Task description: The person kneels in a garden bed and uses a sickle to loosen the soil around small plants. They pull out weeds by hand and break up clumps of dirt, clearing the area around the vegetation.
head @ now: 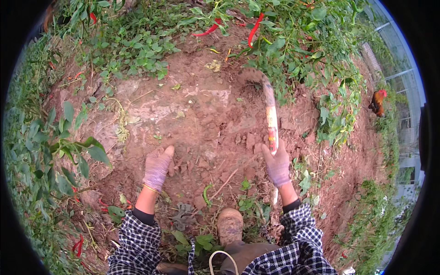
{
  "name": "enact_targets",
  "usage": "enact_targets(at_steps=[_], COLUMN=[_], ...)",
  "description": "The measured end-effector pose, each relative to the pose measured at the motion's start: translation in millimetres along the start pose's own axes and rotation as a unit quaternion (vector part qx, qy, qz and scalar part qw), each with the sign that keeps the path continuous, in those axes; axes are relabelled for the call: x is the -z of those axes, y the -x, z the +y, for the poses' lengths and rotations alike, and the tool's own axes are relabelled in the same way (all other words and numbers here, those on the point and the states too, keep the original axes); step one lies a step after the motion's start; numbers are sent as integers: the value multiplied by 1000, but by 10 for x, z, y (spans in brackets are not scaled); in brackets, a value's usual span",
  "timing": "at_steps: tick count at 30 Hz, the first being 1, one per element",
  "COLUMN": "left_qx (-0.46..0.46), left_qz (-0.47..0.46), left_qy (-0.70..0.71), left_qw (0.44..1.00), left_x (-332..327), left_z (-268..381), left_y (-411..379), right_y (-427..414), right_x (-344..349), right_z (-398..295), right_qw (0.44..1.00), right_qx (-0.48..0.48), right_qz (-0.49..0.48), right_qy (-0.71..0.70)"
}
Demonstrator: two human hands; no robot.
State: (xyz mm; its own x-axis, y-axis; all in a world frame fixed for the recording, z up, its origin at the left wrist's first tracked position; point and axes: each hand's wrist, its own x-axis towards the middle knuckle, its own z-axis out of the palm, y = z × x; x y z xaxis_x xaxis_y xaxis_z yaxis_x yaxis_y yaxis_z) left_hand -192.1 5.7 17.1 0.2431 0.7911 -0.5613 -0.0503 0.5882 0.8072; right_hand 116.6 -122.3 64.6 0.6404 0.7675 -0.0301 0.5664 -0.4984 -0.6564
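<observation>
My right hand (277, 163), in a thin, soiled glove, is wrapped around the pale handle (271, 118) of a long curved tool. Its handle has red and yellow bands near my grip. The tool's dark curved end (253, 75) rests at the loose soil beside the pepper plants; whether it is a hoe or a sickle I cannot tell. My left hand (159, 165), gloved too, hovers over the reddish ground at the left with its fingers curled inward and the thumb pointing up. No object shows in it, but the palm side is hidden.
Chilli pepper plants with red fruit (255, 30) stand ahead, and leafy plants (68, 151) crowd the left. Low weeds (144, 48) grow ahead left. A muddy boot (230, 225) is below, near a green chilli (206, 195). A rooster (377, 102) stands far right by a fence.
</observation>
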Motion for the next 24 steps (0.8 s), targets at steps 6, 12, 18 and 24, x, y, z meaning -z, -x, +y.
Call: enact_targets(at_steps=[6,12,18,24], left_qx=[-1,13,15,25], left_qz=[-32,-37,-66,-35], left_qy=[10,39,23,45], left_qw=[999,998,997,998], left_x=[2,166,-67,70], left_z=[20,-170,-87,-149], left_y=[40,-75,-78,-78], right_y=[-223,-35,-177,21], right_x=[-301,108,-202,8], right_z=[168,-339,-50,-393], right_qw=[1000,983,993,944], right_qx=[15,-26,-26,-80], right_qz=[-4,-79,-42,-192], right_qy=[-13,-163,-111,-254])
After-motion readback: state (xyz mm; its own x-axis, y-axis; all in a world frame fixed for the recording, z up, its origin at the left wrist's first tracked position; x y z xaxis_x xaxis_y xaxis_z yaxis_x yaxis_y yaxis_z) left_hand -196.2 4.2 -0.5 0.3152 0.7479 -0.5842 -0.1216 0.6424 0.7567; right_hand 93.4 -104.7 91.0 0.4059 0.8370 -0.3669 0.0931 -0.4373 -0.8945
